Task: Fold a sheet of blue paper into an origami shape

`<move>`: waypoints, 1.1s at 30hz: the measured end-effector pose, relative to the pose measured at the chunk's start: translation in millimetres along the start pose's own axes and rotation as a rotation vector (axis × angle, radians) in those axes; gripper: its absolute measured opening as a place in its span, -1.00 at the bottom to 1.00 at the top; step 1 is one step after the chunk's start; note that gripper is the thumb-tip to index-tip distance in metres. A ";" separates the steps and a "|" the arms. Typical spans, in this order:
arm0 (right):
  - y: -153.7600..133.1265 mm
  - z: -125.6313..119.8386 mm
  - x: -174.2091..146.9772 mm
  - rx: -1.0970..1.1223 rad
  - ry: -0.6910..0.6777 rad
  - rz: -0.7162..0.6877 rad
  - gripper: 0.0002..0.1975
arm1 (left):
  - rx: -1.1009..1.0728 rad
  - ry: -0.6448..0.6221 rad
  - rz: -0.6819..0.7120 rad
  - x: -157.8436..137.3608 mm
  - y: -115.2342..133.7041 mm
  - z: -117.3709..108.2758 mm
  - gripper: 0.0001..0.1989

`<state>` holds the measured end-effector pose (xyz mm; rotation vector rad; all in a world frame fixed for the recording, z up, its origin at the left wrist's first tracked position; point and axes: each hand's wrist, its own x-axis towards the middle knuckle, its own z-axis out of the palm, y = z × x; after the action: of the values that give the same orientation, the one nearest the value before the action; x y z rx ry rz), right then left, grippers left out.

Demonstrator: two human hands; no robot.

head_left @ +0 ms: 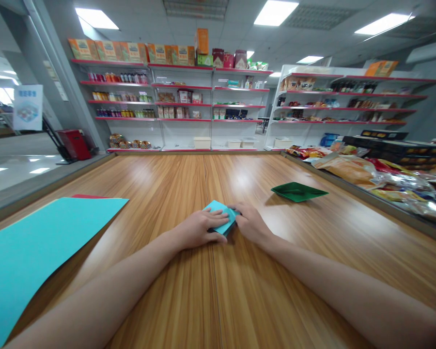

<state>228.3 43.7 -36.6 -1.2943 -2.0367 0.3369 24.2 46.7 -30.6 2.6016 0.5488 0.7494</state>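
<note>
A small piece of folded light-blue paper (215, 207) lies on the wooden table in front of me. My left hand (203, 227) rests on it with fingers stretched flat across its top and the thumb along its near edge. At the paper's right side, my right hand (251, 224) has its fingers bent in and grips the edge; the fingertips are partly hidden. To the right, apart from both hands, sits a folded green paper boat shape (299, 192) with pointed ends.
Large light-blue sheets (54, 242) lie at the left, with a red sheet (89, 196) showing beneath. A raised rim (363, 196) borders the wooden table (160, 184). Packaged snacks (352, 169) are heaped beyond its right side. Stocked shelves (181, 87) stand behind.
</note>
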 end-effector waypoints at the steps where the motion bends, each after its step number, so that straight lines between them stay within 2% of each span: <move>1: -0.4 -1.0 0.5 0.026 -0.002 0.019 -0.62 | -0.020 -0.017 -0.012 0.0 1.4 -1.1 -0.52; 4: -3.8 -3.0 0.5 0.049 0.009 0.053 -0.70 | -0.087 -0.025 -0.027 0.6 4.7 -2.3 -0.64; 6: -5.5 -3.1 -0.3 0.049 0.027 0.068 -0.65 | -0.096 -0.013 -0.008 1.0 6.0 -1.4 -0.69; 8: -4.8 -2.2 -0.9 0.080 0.040 0.074 -0.58 | -0.035 -0.002 -0.002 0.6 6.2 0.5 -0.71; 10: -1.2 -0.5 -1.0 0.147 0.056 0.074 -0.55 | 0.061 0.032 -0.054 -0.7 4.8 3.3 -0.67; 12: 4.3 1.7 -0.2 0.235 0.086 0.073 -0.54 | 0.110 0.127 -0.160 -2.1 1.4 6.7 -0.44; 15: 11.4 4.9 1.7 0.391 0.122 0.079 -0.51 | 0.039 0.325 -0.343 -2.4 -6.4 11.3 0.02; 17: 13.0 5.8 3.1 0.492 0.137 0.075 -0.49 | -0.115 0.445 -0.464 -1.1 -11.3 11.9 0.13; 19: 11.6 5.2 4.3 0.563 0.161 0.063 -0.49 | -0.358 0.514 -0.551 0.5 -14.1 9.9 0.05; 22: 7.1 3.1 5.7 0.655 0.200 0.055 -0.50 | -0.700 0.522 -0.595 1.9 -14.2 4.1 -0.35; 24: 4.4 2.1 6.4 0.746 0.195 0.077 -0.48 | -0.828 0.549 -0.608 1.9 -12.6 1.1 -0.53; 26: 2.5 2.1 6.7 0.829 0.158 0.126 -0.48 | -0.903 0.619 -0.611 1.8 -10.9 0.1 -0.59; 29: -0.2 3.1 6.1 0.866 0.023 0.205 -0.61 | -0.945 0.708 -0.572 2.2 -8.4 1.8 -0.62; 31: -2.8 3.6 5.1 0.847 -0.063 0.212 -0.63 | -0.966 0.734 -0.536 2.8 -6.8 3.7 -0.63; 33: -5.9 3.6 3.8 0.826 -0.088 0.198 -0.63 | -0.993 0.732 -0.514 3.5 -5.6 5.1 -0.64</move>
<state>220.8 44.8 -34.4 -0.9453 -1.5430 1.1938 28.4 51.9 -35.7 1.1786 0.7387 1.3330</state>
